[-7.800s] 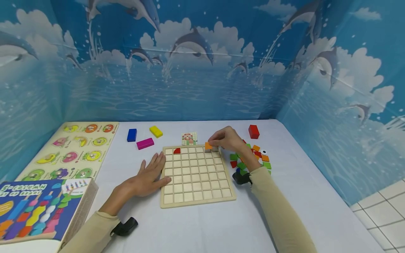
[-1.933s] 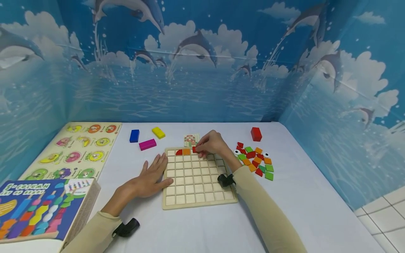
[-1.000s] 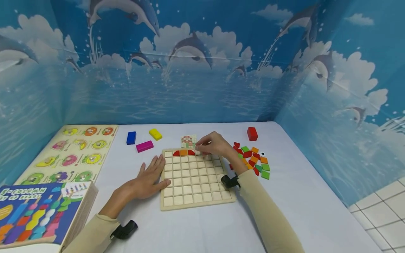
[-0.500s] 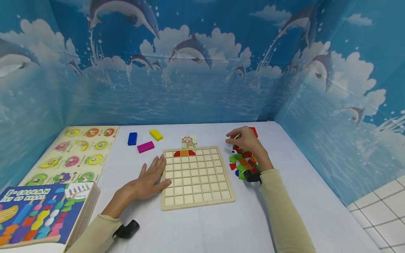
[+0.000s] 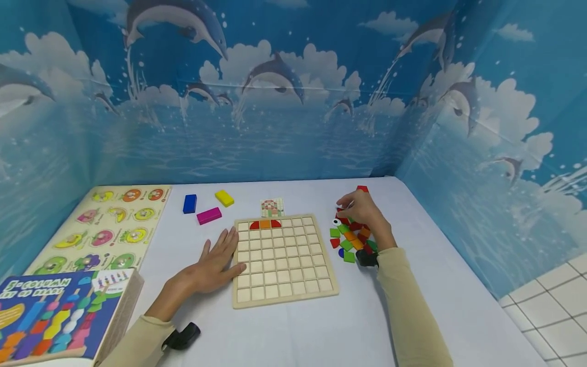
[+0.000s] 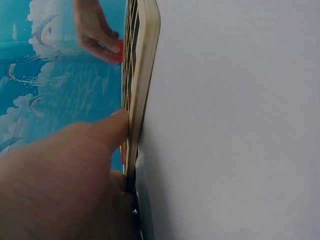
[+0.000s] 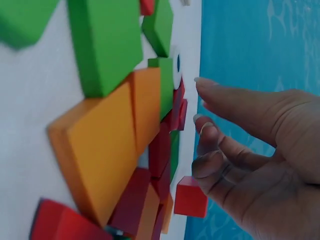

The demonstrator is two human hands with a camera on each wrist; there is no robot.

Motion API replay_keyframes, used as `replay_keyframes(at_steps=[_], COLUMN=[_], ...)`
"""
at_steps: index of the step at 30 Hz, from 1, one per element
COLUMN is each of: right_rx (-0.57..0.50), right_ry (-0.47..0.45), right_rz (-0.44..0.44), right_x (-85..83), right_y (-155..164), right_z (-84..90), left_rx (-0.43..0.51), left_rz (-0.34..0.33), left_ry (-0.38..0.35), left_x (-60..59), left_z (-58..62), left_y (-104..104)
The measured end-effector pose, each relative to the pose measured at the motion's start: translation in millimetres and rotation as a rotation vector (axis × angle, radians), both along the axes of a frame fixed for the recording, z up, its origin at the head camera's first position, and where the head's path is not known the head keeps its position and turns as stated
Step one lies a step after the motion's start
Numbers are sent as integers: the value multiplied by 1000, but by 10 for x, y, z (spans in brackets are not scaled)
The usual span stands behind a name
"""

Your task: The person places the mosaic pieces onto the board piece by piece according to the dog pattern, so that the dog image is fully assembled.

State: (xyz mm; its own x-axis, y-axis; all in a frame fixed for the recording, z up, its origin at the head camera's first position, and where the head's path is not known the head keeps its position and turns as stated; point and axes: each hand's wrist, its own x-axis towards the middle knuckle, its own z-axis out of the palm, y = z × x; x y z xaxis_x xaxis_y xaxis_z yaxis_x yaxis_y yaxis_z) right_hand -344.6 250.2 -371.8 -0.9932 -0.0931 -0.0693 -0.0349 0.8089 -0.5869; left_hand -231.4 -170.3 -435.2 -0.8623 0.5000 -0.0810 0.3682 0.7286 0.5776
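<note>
Right hand [image 5: 364,208] over loose blocks [image 5: 350,236], its grip parted and empty
The blocks lie below its fingertips and back toward the wrist, right of the board [image 5: 284,260]; the left hand [image 5: 210,270], farther off, rests on the board's left edge.

Head view: lighting is soft and even; a faint shadow borders the right sleeve [image 5: 410,306], right of the grid board [image 5: 282,264]. Left-wrist view: dim and greyish, a dark shadow lying along the board's edge. Right-wrist view: the foremost green tile [image 7: 24,17] is blurred.
</note>
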Motion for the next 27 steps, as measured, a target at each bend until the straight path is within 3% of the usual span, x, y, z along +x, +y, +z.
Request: replay_keyframes(at_steps=[7,12,17,23,27], right_rx=[54,38,48,8,-28], right_ry=[-35,-27,-23,24,104], right_rz=[-43,-78,-102,-116,-102], right_x=[-10,-2,-29,-13,41], right_y=[-27,0,-20,-33,-25], right_z=[-93,-125,-115,-118,-100], left_rx=[-33,-32,-9,15,67], left_rz=[22,14,9,17,24], left_ry=[-36,-11,-4,5,4], left_x=[-2,-44,-56,5,42], left_z=[-44,-91,-46,12,21], left_y=[-45,-29,-16,14,17])
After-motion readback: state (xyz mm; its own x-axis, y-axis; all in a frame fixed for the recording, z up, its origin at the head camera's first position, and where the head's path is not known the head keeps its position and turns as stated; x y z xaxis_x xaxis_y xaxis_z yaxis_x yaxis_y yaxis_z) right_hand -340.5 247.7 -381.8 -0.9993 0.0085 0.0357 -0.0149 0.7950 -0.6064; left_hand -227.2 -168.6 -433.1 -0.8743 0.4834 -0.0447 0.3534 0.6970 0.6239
